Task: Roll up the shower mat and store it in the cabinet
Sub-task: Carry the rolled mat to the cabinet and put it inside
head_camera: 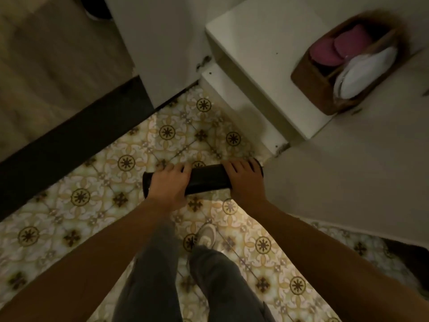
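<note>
Black rolled mat (205, 180) held level above the tiled floor (76, 198), left hand (168, 184) wrapped round one end, right hand (243, 180) round the other. Just beside, apparently, a white cabinet (260, 73) bearing a basket (325, 89).

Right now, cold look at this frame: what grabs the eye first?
The dark rolled mat at centre, held level above the patterned tile floor, left hand and right hand each in a closed grip near an end. Next, upper right: a brown basket on the white counter, holding pink and white items.
</note>
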